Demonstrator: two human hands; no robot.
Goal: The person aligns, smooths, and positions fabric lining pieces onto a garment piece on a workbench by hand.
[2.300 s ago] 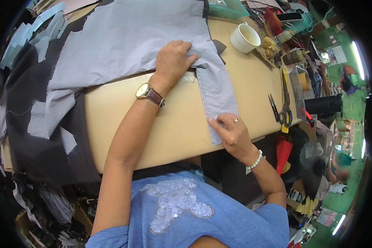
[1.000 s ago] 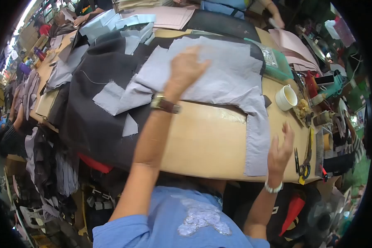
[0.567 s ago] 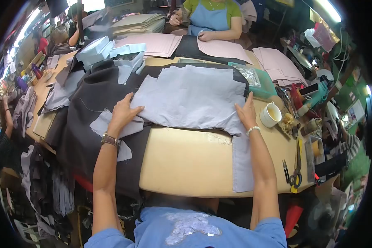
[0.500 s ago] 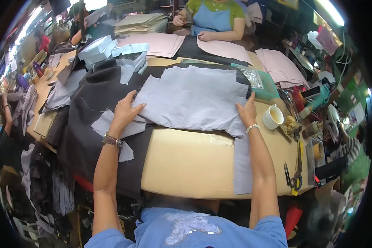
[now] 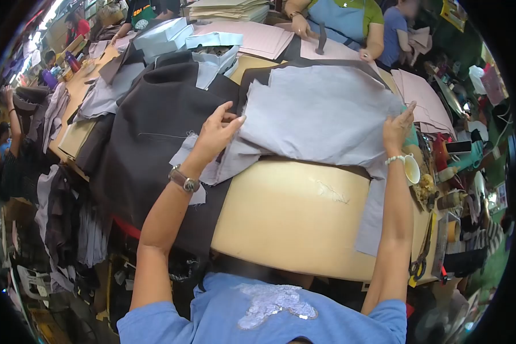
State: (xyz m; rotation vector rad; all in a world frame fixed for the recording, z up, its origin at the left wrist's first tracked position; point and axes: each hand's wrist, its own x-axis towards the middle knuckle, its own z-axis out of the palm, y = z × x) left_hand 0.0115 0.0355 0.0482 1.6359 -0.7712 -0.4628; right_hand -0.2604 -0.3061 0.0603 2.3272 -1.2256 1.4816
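From here I see the left hand [image 5: 217, 133] half-curled beside the grey cloth [image 5: 321, 114] — grip unclear — the right hand [image 5: 397, 129] wide opposite.

This is a busy workshop where cloth is cut and made up. A broad worktable [image 5: 292, 223] fills the middle of the frame, with grey cloth [image 5: 321, 114] and dark cloth [image 5: 155, 132] spread over it, their edges raw. Scissors [image 5: 424, 249] lie at its lower right, beside a crowd of small supplies. Pink sheets [image 5: 252, 37] and a stack of card [image 5: 229, 10] sit at the top. More fabric [image 5: 94, 229] hangs at lower left. A person in a blue apron [image 5: 338, 23] works at upper right, others nearby.
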